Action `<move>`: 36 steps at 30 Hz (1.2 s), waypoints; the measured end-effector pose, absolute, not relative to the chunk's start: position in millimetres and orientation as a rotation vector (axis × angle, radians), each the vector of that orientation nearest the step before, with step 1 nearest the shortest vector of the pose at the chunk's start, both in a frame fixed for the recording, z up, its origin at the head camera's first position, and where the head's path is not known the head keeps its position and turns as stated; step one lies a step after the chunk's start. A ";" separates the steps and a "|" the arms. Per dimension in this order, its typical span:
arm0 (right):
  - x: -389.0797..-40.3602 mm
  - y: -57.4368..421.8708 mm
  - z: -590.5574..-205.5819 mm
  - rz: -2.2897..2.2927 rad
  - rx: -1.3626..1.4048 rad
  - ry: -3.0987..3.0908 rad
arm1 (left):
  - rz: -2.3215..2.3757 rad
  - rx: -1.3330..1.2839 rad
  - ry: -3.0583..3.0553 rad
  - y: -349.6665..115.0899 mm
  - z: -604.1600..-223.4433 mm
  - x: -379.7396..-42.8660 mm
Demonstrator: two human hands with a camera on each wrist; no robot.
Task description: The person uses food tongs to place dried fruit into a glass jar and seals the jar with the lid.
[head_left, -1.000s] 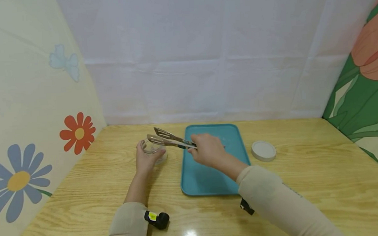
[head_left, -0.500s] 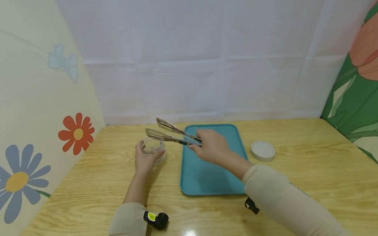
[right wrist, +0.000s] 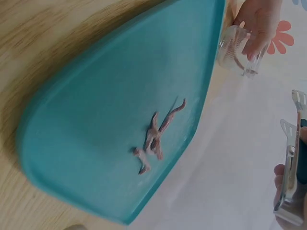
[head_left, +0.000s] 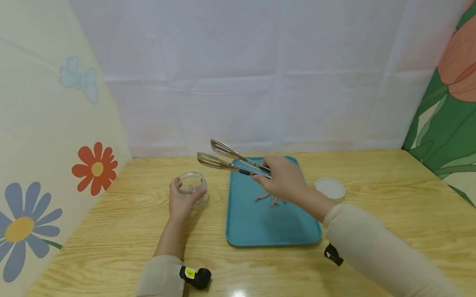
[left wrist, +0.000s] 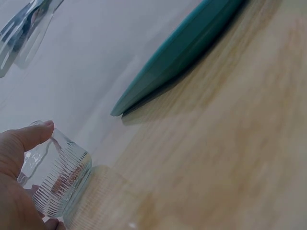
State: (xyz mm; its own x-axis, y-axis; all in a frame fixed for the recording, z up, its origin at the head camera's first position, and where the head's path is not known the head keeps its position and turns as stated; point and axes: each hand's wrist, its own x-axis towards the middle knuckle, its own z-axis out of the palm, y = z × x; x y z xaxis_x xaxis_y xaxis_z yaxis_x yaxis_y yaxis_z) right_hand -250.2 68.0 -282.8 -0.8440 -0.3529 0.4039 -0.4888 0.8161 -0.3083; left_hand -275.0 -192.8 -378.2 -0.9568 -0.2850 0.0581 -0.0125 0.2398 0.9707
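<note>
My left hand [head_left: 179,203] holds a clear glass jar [left wrist: 61,179] standing on the table, its thumb and fingers around the side near the rim. Through the ribbed glass in the left wrist view, a brownish piece shows low inside. My right hand [head_left: 285,178] grips metal tongs [head_left: 216,162] above the blue tray [head_left: 245,230]. Their slotted tips point left, spread apart with nothing between them. Several thin, pinkish-brown strips [right wrist: 154,139] lie in a loose cluster on the tray; the head view shows them partly hidden under the right hand.
A round white lid [head_left: 329,189] lies on the wooden table [head_left: 385,230] to the right of the tray, close to the right forearm. Behind the table hangs a white cloth [head_left: 236,100]. Patterned panels with flowers stand at both sides.
The right hand and tongs have moved rightward, away from the jar and over the tray, and the tongs have risen. The strips have come into view. The left hand stays on the jar.
</note>
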 end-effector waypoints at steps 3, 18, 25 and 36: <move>-249.9 75.9 -281.1 0.537 0.619 -2.664 | -1.785 0.279 -2.295 -193.0 -378.5 -274.9; -250.6 116.1 -280.0 0.451 0.542 -2.731 | -1.811 0.287 -2.299 -192.5 -375.1 -271.4; -249.3 140.7 -281.6 0.392 0.515 -2.761 | -1.798 0.304 -2.299 -191.7 -375.2 -272.0; -236.1 169.6 -288.2 0.379 0.404 -2.809 | -1.834 0.305 -2.280 -190.7 -374.5 -271.5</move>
